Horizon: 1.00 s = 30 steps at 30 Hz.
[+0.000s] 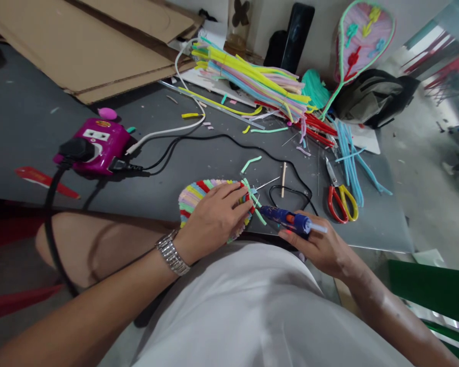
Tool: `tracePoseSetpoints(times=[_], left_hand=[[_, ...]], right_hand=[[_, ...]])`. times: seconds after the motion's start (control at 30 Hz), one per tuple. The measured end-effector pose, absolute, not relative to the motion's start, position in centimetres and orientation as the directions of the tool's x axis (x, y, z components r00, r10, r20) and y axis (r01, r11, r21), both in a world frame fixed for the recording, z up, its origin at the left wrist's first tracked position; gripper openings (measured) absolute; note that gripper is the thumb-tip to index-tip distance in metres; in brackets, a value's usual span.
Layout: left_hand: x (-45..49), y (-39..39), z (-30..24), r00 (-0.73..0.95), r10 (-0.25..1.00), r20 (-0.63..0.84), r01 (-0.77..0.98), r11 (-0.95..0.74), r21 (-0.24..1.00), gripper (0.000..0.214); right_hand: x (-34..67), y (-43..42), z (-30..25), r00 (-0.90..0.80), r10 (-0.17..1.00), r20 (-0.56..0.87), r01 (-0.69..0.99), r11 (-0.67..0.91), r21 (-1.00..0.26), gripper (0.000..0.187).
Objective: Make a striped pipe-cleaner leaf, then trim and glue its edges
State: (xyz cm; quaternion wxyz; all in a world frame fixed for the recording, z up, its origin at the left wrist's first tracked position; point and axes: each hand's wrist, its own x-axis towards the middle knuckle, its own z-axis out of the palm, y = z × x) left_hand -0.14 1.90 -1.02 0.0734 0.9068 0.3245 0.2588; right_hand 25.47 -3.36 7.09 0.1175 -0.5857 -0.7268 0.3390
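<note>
My left hand [216,216], with a metal watch on its wrist, lies over a rounded piece of striped multicoloured pipe cleaners [191,199] at the table's front edge. Its fingers hold the piece near the right end; the thumb is hidden. By those fingertips, a mint-green pipe cleaner strip [260,218] crosses the end of the piece. A dark blue hot glue gun [279,215] is gripped in my right hand [321,244], a pale glue stick poking from its back. The gun's nozzle points left, close to the green strip; whether they touch, I cannot tell.
A purple power socket [105,148] with black cables sits left, near a red cutter [48,181]. Scissors [338,191] and blue pipe cleaners [352,163] lie right. Behind are bundled pipe cleaners [248,74], cardboard [99,46] and a pink fan-shaped piece [361,43].
</note>
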Motion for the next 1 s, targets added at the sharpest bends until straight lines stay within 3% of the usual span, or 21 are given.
tracePoseSetpoints(times=[1.0], left_hand=[[-0.07,1.94,-1.02,0.645,0.635,0.425,0.549,-0.772,0.319,0.025]], right_hand=[[25.36,-3.44,7.08,-0.308,0.928,-0.209,0.773,0.116,-0.624,0.032]])
